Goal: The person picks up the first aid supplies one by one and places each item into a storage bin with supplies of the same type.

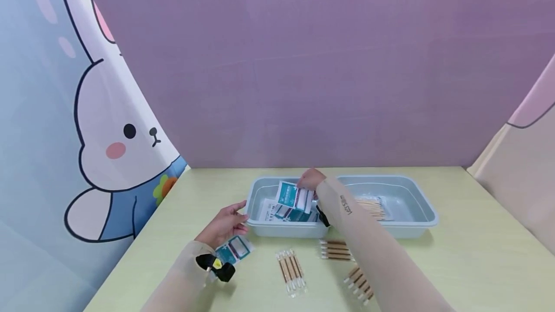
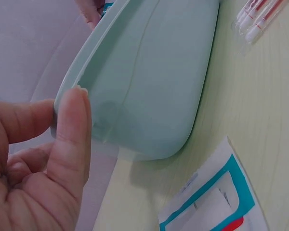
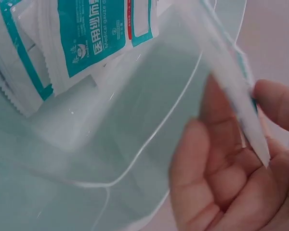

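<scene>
1. The right hand (image 1: pixel 311 180) has a narrow grip, a gauze packet (image 1: pixel 289 195) pinched between thumb and fingers. The packet is held above the left tray (image 1: pixel 282 230), near other packets (image 1: pixel 297 215) inside; a pinch by one end seems to suit something so flat.
2. The left hand (image 1: pixel 224 224) pinches that tray's rim between thumb and finger at the left end, probably to steady it.
3. A loose packet (image 1: pixel 238 248) lies on the table (image 1: pixel 151 264) beside the left wrist, within easy reach.
4. Swab bundles (image 1: pixel 291 272) lie in front, apart from the gauze; sticks (image 1: pixel 370 208) sit in the right tray (image 1: pixel 412 227), suggesting sorting by kind.
</scene>
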A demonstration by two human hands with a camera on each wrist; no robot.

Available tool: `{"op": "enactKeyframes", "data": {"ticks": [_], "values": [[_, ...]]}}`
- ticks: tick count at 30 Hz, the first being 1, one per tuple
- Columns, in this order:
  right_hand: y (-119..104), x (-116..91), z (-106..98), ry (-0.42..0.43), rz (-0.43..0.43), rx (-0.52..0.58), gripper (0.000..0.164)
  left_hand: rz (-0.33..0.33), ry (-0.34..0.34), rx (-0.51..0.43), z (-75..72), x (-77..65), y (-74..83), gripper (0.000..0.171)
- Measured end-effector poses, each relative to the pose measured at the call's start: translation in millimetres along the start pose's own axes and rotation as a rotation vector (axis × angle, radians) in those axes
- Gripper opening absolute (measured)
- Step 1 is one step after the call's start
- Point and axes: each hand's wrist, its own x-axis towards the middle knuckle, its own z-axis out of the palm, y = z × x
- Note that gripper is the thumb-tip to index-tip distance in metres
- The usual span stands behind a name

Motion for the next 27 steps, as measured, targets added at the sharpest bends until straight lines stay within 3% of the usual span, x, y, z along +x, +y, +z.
{"op": "enactKeyframes", "data": {"ticks": [6, 9, 22, 27], "values": [[4, 9, -1, -0.040, 0.037, -0.028, 0.015, -0.001, -0.014, 0.010, 1.0, 0.4, 1.1, 0.055], [3, 8, -1, -0.035, 0.014, -0.012, 0.013, -0.001, -0.028, 0.018, 1.2, 1.0, 1.9, 0.055], [-24, -30, 20, -0.138, -0.122, 0.107, 0.018, 0.000, -0.033, 0.029, -4.5, 8.0, 1.3, 0.056], [-33, -39, 36, -0.146, -0.174, 0.109, 0.014, 0.001, -0.039, 0.011, -11.6, 3.4, -0.5, 0.057]]}}
